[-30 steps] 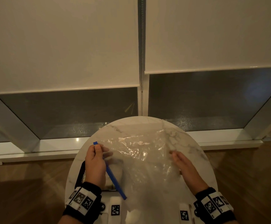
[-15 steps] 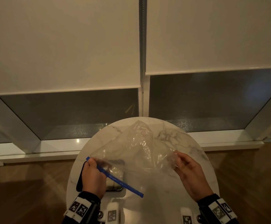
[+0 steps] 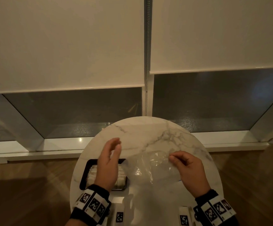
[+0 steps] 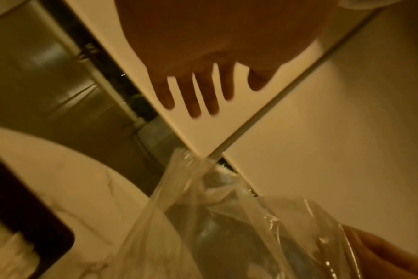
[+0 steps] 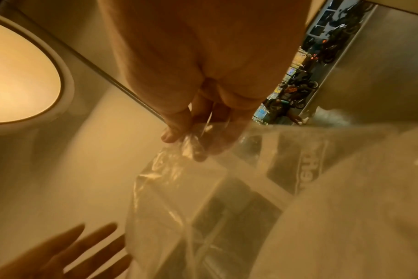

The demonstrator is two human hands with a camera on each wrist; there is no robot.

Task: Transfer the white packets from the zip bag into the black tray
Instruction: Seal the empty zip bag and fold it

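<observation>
A clear zip bag (image 3: 155,168) hangs crumpled over the right half of the round marble table (image 3: 148,131); it looks empty. My right hand (image 3: 186,167) pinches the bag's upper edge (image 5: 191,143) between thumb and fingers. The black tray (image 3: 90,162) sits on the table's left side with white packets (image 3: 122,176) stacked in it. My left hand (image 3: 109,159) hovers above the tray with fingers straight and spread (image 4: 193,98), holding nothing. In the left wrist view the bag (image 4: 227,217) hangs to the right of the tray's corner (image 4: 24,213).
The table stands against a low window sill (image 3: 34,147) with glass and two drawn roller blinds (image 3: 64,43) behind it. Wooden floor (image 3: 26,185) surrounds the table. Marker blocks (image 3: 119,216) lie at the near table edge.
My left hand has let go of the bag's blue zip edge and lifted open above the tray. The bag has swung right and down, hanging from my right hand alone.
</observation>
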